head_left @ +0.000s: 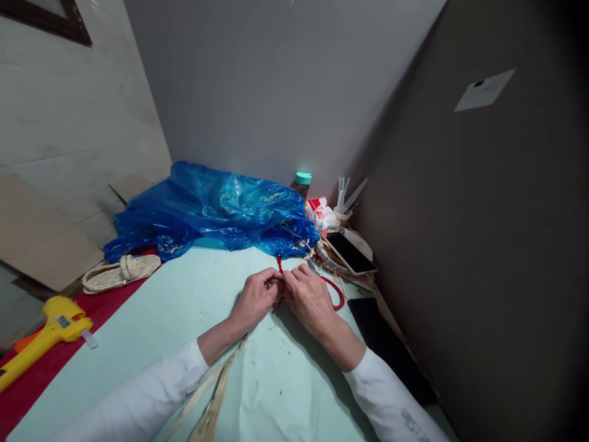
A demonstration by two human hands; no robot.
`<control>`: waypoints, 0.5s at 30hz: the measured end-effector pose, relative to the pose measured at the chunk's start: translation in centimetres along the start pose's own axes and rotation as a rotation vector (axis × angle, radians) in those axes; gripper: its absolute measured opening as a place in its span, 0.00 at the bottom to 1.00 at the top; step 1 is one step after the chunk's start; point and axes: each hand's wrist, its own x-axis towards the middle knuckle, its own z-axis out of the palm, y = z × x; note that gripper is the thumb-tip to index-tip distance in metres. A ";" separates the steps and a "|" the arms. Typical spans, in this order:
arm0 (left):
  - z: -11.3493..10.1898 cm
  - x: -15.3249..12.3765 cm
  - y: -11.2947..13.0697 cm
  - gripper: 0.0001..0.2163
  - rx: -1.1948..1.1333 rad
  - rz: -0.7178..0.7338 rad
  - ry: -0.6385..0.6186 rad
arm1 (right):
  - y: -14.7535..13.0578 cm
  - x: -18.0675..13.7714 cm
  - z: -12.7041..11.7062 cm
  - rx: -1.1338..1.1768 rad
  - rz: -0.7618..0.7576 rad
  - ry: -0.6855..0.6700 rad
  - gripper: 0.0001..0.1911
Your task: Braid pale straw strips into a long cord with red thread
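Observation:
My left hand [258, 296] and my right hand [311, 301] meet over the pale green table cover [202, 294]. Between their pinched fingertips is a thin red cord [280, 264], one end of which sticks up past the fingers. A short red piece also shows below them. The fingers hide the middle of the cord. Just right of my right hand is a red loop handle [340, 296], apparently of scissors, partly covered by the hand. Long pale raffia strips [216, 399] run from near my left wrist toward the front edge.
A blue plastic bag [207, 209] lies along the back wall. Right of it are a green-capped jar [302, 182], a phone [350, 252] and a black slab [386, 344]. On the left are a woven straw sole [105, 277] and a yellow glue gun [55, 325].

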 end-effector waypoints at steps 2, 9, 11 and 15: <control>0.1 0.1 0.0 0.06 -0.039 -0.034 -0.012 | 0.1 0.0 -0.2 -0.046 -0.038 0.037 0.07; 0.3 0.1 0.2 0.07 -0.190 -0.142 0.001 | 0.2 0.1 0.1 0.030 -0.037 0.138 0.11; 0.0 0.1 0.2 0.09 -0.226 -0.181 0.036 | 0.2 0.2 0.4 0.233 0.078 0.154 0.08; -0.7 0.3 0.3 0.10 -0.308 -0.177 0.090 | 0.4 0.3 0.9 0.754 0.321 0.071 0.07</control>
